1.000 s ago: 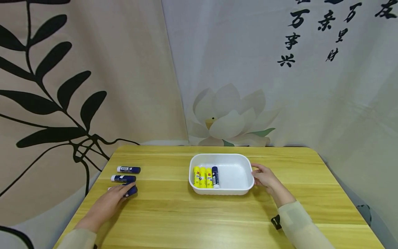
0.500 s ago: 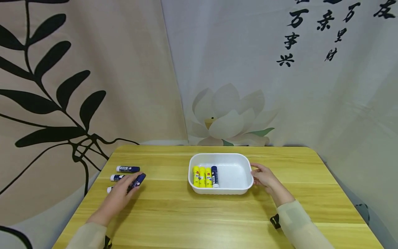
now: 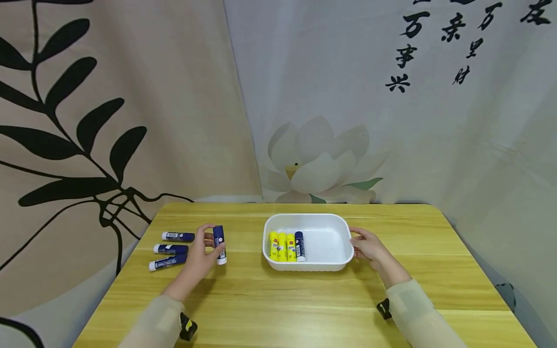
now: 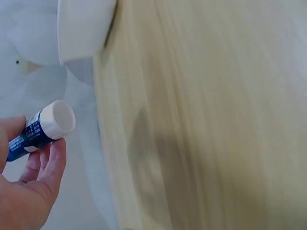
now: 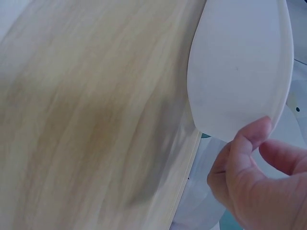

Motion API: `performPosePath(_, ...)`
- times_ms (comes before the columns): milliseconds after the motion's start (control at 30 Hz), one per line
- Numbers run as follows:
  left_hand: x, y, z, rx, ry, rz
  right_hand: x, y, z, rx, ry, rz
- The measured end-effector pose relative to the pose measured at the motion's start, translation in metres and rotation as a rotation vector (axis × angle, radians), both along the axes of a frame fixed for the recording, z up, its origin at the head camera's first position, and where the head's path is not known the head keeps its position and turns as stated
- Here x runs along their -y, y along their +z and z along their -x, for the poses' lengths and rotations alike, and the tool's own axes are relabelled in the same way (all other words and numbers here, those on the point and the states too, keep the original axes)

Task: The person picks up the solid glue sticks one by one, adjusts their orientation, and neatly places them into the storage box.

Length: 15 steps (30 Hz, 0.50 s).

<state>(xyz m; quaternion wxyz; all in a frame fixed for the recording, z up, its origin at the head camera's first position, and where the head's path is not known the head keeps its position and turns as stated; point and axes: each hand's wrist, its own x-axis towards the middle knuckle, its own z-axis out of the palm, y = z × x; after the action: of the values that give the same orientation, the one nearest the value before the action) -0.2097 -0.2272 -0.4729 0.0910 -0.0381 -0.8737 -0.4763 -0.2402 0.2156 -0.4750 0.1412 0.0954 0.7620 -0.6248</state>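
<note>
In the head view my left hand (image 3: 201,253) grips a navy glue stick (image 3: 219,241) above the table, left of the white tray (image 3: 328,267). The glue stick is nearly upright with its white end down. The left wrist view shows the glue stick (image 4: 33,136) between thumb and fingers, its white end (image 4: 58,120) outermost. My right hand (image 3: 370,247) holds the tray's right rim; the right wrist view shows curled fingers (image 5: 244,148) at the tray's corner (image 5: 240,96). Inside the tray's left part, three yellow glue sticks (image 3: 282,247) and a navy one (image 3: 300,246) lie side by side.
Three more navy glue sticks with white ends lie at the table's left: a back one (image 3: 178,237), a middle one (image 3: 170,249) and a front one (image 3: 167,262). The wooden table (image 3: 278,309) meets a printed curtain (image 3: 196,96) behind.
My left hand has lifted a navy glue stick from the group at the left, carried it right and turned it upright. The right hand has stayed at the tray.
</note>
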Motion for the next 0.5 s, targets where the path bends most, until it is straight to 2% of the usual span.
performPosePath(200,-0.028,0.006,0.009,-0.025,-0.019,-0.075,0.000,-0.001,0.000,-0.003,-0.004,-0.001)
performPosePath(267,-0.038,0.014,0.009,-0.023,-0.030,-0.101,0.000,-0.001,0.000,-0.004,-0.005,0.004)
performPosePath(433,-0.062,0.022,0.015,-0.030,-0.037,-0.142,-0.001,0.000,0.000,0.007,-0.006,0.012)
performPosePath(500,-0.070,0.020,0.019,-0.042,-0.035,-0.145,-0.001,-0.001,0.001,0.008,-0.007,0.011)
